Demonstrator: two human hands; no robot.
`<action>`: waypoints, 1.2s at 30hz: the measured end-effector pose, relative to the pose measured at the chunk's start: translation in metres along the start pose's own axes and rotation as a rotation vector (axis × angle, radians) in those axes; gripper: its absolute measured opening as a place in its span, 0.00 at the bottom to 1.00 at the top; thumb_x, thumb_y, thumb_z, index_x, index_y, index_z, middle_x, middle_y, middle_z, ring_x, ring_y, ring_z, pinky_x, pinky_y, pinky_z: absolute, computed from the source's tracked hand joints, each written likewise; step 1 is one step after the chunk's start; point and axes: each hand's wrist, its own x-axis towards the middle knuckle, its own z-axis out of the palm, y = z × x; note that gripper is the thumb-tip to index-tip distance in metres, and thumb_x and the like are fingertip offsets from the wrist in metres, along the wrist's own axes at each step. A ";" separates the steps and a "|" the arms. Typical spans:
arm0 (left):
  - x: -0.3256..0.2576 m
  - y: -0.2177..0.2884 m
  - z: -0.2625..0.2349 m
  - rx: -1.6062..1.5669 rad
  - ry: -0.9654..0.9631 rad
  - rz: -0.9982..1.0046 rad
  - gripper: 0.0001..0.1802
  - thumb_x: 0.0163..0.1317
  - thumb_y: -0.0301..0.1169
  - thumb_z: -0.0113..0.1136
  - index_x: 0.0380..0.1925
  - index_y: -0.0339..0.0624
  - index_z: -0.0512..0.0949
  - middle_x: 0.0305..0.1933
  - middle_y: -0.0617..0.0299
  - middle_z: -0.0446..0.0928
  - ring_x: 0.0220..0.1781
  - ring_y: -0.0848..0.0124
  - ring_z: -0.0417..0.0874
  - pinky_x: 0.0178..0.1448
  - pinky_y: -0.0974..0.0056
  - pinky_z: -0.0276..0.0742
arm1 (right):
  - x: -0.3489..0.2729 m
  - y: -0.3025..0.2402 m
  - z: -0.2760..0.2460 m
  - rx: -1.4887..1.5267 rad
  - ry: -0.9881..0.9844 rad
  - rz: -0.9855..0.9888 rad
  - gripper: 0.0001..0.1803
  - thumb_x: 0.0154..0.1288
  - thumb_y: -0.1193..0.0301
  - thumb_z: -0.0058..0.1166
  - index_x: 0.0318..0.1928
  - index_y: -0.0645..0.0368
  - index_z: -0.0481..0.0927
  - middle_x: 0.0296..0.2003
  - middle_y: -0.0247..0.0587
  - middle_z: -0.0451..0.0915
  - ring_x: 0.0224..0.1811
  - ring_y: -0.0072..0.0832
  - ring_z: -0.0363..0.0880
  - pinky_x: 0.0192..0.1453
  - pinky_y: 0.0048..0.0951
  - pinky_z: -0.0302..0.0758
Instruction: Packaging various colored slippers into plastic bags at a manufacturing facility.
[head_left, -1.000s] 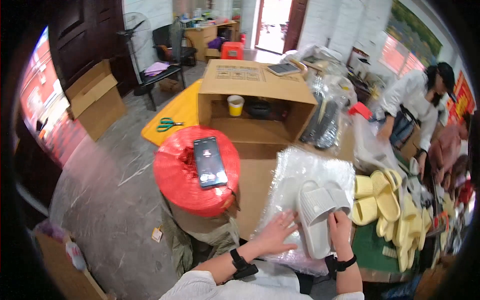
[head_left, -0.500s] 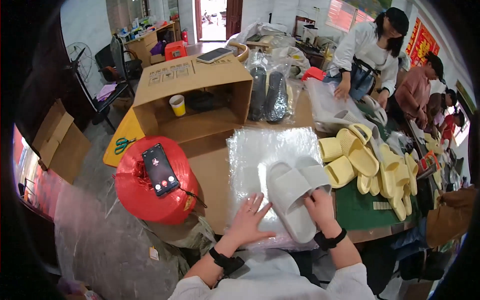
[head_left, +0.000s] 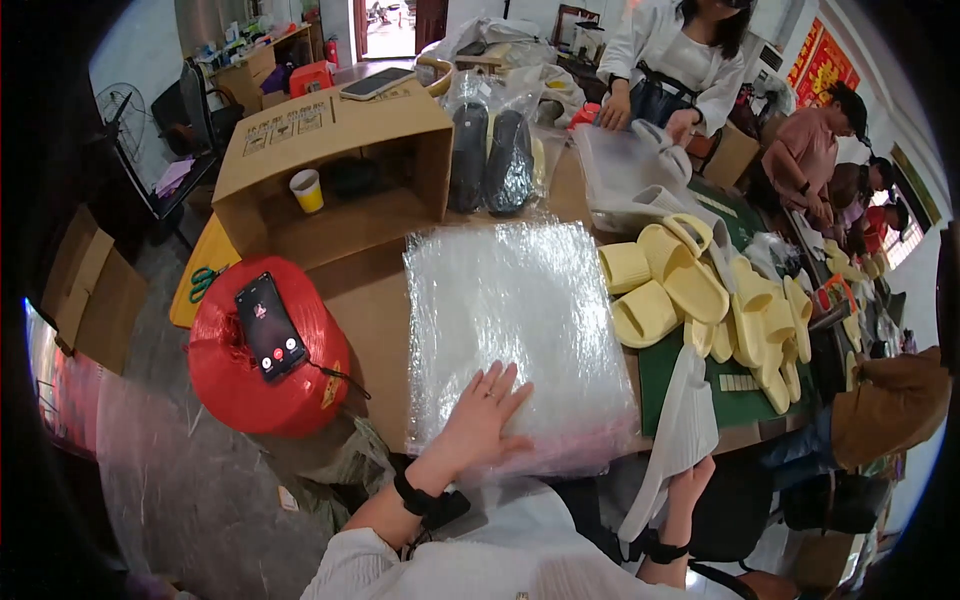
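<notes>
My left hand (head_left: 478, 415) lies flat with spread fingers on a stack of clear plastic bags (head_left: 520, 300) at the front of the table. Off to the right, at the table's front edge, my right hand (head_left: 688, 490) grips the light grey slippers (head_left: 684, 415). They are tipped up nearly edge-on, toe end up, and they partly hide the fingers. Just beyond them, several yellow slippers (head_left: 645, 315) lie heaped on a green mat (head_left: 665, 385).
A red roll of plastic twine (head_left: 215, 360) with a phone (head_left: 270, 325) on it stands left. Behind is an open cardboard box (head_left: 335, 130) holding a yellow-white cup (head_left: 306, 190). Bagged dark slippers (head_left: 508, 165) lie beside it. A co-worker (head_left: 675, 70) handles pale slippers across the table.
My right hand has lifted the grey slippers off the bags and carried them right, to the table's front edge. My left hand remains on the bags. The whole view has shifted slightly.
</notes>
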 end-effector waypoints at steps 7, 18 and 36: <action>0.000 0.018 0.009 -0.045 -0.011 -0.015 0.50 0.60 0.59 0.66 0.76 0.46 0.61 0.80 0.35 0.54 0.81 0.37 0.52 0.82 0.42 0.51 | -0.016 -0.020 0.038 0.128 -0.068 0.020 0.25 0.71 0.60 0.62 0.52 0.75 0.80 0.48 0.43 0.85 0.50 0.29 0.84 0.56 0.31 0.78; -0.024 -0.004 -0.004 -0.082 -0.102 0.026 0.43 0.62 0.54 0.65 0.75 0.51 0.65 0.81 0.43 0.55 0.82 0.41 0.53 0.83 0.44 0.51 | -0.015 -0.005 0.031 0.127 -0.115 -0.028 0.24 0.71 0.64 0.59 0.54 0.76 0.78 0.50 0.45 0.85 0.50 0.29 0.83 0.56 0.32 0.78; 0.001 0.009 -0.014 -0.495 0.350 -0.302 0.17 0.75 0.35 0.51 0.52 0.40 0.84 0.52 0.42 0.84 0.58 0.47 0.83 0.64 0.54 0.77 | -0.015 -0.054 0.022 -0.157 -0.178 -0.160 0.16 0.65 0.72 0.59 0.48 0.71 0.84 0.43 0.46 0.89 0.46 0.32 0.87 0.53 0.32 0.79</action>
